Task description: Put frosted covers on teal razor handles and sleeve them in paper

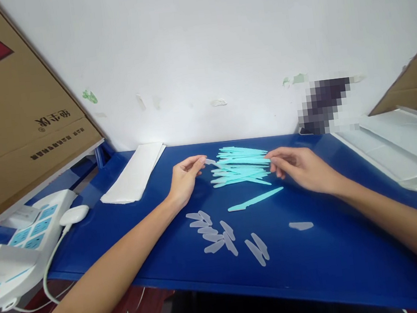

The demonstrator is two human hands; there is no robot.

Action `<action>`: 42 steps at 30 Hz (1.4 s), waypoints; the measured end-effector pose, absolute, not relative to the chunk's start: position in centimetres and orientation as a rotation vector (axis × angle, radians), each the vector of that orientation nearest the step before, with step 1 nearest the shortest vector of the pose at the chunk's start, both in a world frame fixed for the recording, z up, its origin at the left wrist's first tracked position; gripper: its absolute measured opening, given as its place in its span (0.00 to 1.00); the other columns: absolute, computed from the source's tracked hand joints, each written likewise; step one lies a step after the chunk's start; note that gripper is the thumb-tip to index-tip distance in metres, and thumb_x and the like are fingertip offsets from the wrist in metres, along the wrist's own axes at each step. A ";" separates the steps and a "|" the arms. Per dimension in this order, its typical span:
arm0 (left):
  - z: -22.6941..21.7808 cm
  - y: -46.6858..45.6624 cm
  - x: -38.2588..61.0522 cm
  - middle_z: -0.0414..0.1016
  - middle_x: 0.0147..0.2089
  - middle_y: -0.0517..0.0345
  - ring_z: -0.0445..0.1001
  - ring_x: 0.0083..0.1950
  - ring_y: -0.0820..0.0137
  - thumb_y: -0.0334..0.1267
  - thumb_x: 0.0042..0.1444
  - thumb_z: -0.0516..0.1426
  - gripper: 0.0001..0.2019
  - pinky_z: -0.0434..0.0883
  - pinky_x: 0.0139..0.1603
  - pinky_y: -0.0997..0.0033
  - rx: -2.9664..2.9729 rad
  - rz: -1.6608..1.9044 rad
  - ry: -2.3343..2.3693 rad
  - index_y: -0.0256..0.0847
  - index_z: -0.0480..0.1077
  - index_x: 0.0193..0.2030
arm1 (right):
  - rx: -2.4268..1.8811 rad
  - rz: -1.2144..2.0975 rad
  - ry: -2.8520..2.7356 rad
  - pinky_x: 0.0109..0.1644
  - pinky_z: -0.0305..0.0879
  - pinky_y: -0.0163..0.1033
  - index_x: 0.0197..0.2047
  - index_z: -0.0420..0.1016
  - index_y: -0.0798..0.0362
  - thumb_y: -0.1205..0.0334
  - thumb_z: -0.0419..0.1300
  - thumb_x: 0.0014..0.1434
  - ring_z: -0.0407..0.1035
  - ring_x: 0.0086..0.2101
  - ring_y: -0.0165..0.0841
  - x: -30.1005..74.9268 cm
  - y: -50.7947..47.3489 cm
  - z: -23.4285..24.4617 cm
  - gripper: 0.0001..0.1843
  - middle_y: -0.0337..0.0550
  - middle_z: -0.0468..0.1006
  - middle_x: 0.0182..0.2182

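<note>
Between thumb and finger, my left hand (187, 176) pinches a small translucent blade cap (210, 161). My right hand (296, 165) is closed on the right end of a turquoise eyebrow razor (244, 161), whose other end points toward the cap. Whether cap and razor touch, I cannot tell. Under and around this razor lies a pile of similar turquoise razors (240, 174). One separate razor (255, 200) rests nearer to me. Several loose translucent caps (210, 237) are scattered in front, with two caps (257, 249) to their right and a single cap (301, 226) farther right.
A folded white packet (135, 174) lies at the back left of the blue table (158, 242). At far left are a white power strip (33, 237) with plugs and a cable, and a large cardboard box (18, 108). White sheets (410, 143) lie at right, near a blurred dark object (325, 105).
</note>
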State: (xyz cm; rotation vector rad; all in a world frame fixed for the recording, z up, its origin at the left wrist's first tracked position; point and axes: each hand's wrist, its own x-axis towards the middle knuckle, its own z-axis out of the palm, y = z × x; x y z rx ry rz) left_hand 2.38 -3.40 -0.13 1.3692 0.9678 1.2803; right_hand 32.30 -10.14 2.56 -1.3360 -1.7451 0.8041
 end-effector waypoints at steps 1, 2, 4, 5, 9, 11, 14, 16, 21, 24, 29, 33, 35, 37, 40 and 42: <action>-0.1 -3.4 2.4 0.83 0.42 0.51 0.78 0.42 0.67 0.50 0.54 0.68 0.18 0.70 0.41 0.70 1.370 1.283 0.978 0.39 0.81 0.44 | -1.344 0.760 -1.770 0.31 0.69 0.41 0.45 0.77 0.56 0.32 0.57 0.61 0.69 0.26 0.32 32.2 -10.2 2.5 0.32 0.46 0.78 0.28; -0.1 -3.5 2.4 0.83 0.40 0.51 0.77 0.40 0.68 0.50 0.54 0.68 0.18 0.69 0.40 0.71 1.366 1.283 0.982 0.38 0.81 0.44 | -1.350 0.724 -1.785 0.30 0.68 0.41 0.45 0.76 0.55 0.32 0.56 0.62 0.69 0.26 0.32 32.1 -10.3 2.5 0.32 0.45 0.77 0.28; -0.1 -3.6 2.4 0.83 0.39 0.52 0.77 0.39 0.69 0.49 0.54 0.68 0.17 0.69 0.40 0.71 1.363 1.274 0.973 0.38 0.81 0.44 | -1.355 0.670 -1.791 0.31 0.67 0.41 0.46 0.76 0.55 0.34 0.54 0.64 0.68 0.27 0.32 32.2 -10.3 2.3 0.31 0.45 0.76 0.28; -0.1 -3.6 2.4 0.83 0.39 0.51 0.77 0.39 0.68 0.49 0.53 0.68 0.17 0.69 0.40 0.70 1.364 1.270 0.970 0.38 0.81 0.43 | -1.354 0.654 -1.786 0.31 0.66 0.41 0.45 0.76 0.55 0.34 0.54 0.64 0.68 0.27 0.32 32.2 -10.2 2.2 0.30 0.45 0.76 0.28; 0.1 -3.8 2.4 0.83 0.39 0.50 0.78 0.40 0.67 0.49 0.53 0.69 0.17 0.70 0.41 0.69 1.384 1.247 0.976 0.37 0.81 0.42 | -1.339 0.652 -1.774 0.32 0.66 0.41 0.45 0.76 0.54 0.37 0.54 0.66 0.68 0.28 0.32 32.5 -10.0 2.0 0.27 0.44 0.76 0.29; 0.1 -3.8 2.5 0.84 0.39 0.50 0.78 0.40 0.66 0.49 0.53 0.69 0.17 0.71 0.43 0.68 1.400 1.237 0.981 0.37 0.81 0.41 | -1.331 0.664 -1.771 0.32 0.66 0.40 0.45 0.76 0.54 0.38 0.55 0.66 0.68 0.28 0.32 32.6 -10.0 2.1 0.26 0.44 0.76 0.29; 0.2 -4.0 2.6 0.84 0.38 0.50 0.79 0.42 0.64 0.49 0.53 0.69 0.16 0.72 0.47 0.66 1.424 1.229 0.982 0.38 0.81 0.41 | -1.325 0.689 -1.753 0.31 0.66 0.40 0.45 0.76 0.54 0.38 0.55 0.65 0.68 0.28 0.32 32.3 -10.1 2.2 0.26 0.44 0.76 0.29; 0.2 -4.2 2.7 0.84 0.38 0.50 0.80 0.43 0.63 0.49 0.53 0.69 0.16 0.73 0.49 0.64 1.449 1.197 0.958 0.38 0.81 0.41 | -1.314 0.709 -1.742 0.32 0.67 0.40 0.45 0.76 0.54 0.39 0.55 0.65 0.69 0.28 0.33 32.0 -10.3 2.1 0.25 0.44 0.76 0.29; 0.7 -4.5 2.6 0.84 0.40 0.48 0.81 0.43 0.60 0.51 0.56 0.66 0.17 0.73 0.49 0.58 1.720 1.081 0.917 0.38 0.81 0.41 | -1.324 0.704 -1.873 0.37 0.70 0.42 0.49 0.76 0.54 0.42 0.52 0.68 0.73 0.32 0.36 31.7 -10.5 1.6 0.25 0.47 0.80 0.33; 1.1 -4.3 2.1 0.83 0.42 0.51 0.78 0.46 0.60 0.48 0.59 0.64 0.12 0.69 0.55 0.55 2.127 1.065 0.952 0.41 0.81 0.38 | -1.401 0.480 -2.021 0.40 0.69 0.44 0.50 0.76 0.52 0.44 0.54 0.68 0.74 0.35 0.38 32.2 -10.3 1.9 0.22 0.50 0.82 0.39; 0.8 -4.2 1.8 0.79 0.47 0.51 0.74 0.48 0.61 0.43 0.61 0.63 0.09 0.68 0.54 0.55 2.448 0.925 1.031 0.42 0.81 0.42 | -1.477 0.428 -2.267 0.29 0.57 0.39 0.39 0.79 0.50 0.44 0.58 0.64 0.62 0.23 0.31 33.0 -10.4 3.2 0.19 0.39 0.71 0.23; 0.9 -4.7 1.8 0.77 0.48 0.50 0.72 0.49 0.62 0.42 0.63 0.61 0.12 0.69 0.51 0.59 2.549 0.954 1.013 0.41 0.79 0.50 | -1.483 0.695 -2.401 0.25 0.51 0.37 0.39 0.82 0.48 0.42 0.61 0.61 0.54 0.19 0.28 32.9 -10.9 3.7 0.19 0.34 0.61 0.18; 1.7 -5.7 2.4 0.77 0.45 0.51 0.72 0.46 0.64 0.41 0.65 0.59 0.11 0.69 0.49 0.62 2.617 0.915 0.862 0.40 0.78 0.49 | -1.508 0.742 -2.415 0.25 0.50 0.37 0.39 0.83 0.48 0.42 0.61 0.61 0.53 0.20 0.27 32.8 -10.9 3.7 0.19 0.33 0.60 0.19; 2.6 -7.3 3.8 0.78 0.41 0.53 0.73 0.44 0.66 0.40 0.68 0.57 0.10 0.68 0.47 0.64 2.713 0.786 0.659 0.40 0.79 0.47 | -1.536 0.779 -2.416 0.25 0.50 0.37 0.38 0.83 0.48 0.43 0.60 0.61 0.53 0.20 0.27 32.8 -10.7 3.7 0.18 0.34 0.60 0.19; 3.6 -10.4 7.3 0.79 0.41 0.53 0.74 0.43 0.65 0.41 0.70 0.55 0.12 0.67 0.45 0.64 2.957 0.539 0.415 0.41 0.79 0.48 | -1.552 0.874 -2.417 0.26 0.51 0.37 0.36 0.81 0.49 0.47 0.60 0.61 0.55 0.21 0.28 33.2 -10.5 4.0 0.15 0.34 0.62 0.20; 3.6 -12.4 9.8 0.79 0.45 0.49 0.75 0.46 0.61 0.45 0.70 0.55 0.15 0.68 0.45 0.61 3.153 0.436 0.365 0.38 0.79 0.47 | -1.563 0.980 -2.408 0.26 0.51 0.36 0.35 0.79 0.50 0.50 0.61 0.60 0.56 0.22 0.28 33.7 -10.4 4.3 0.13 0.34 0.64 0.20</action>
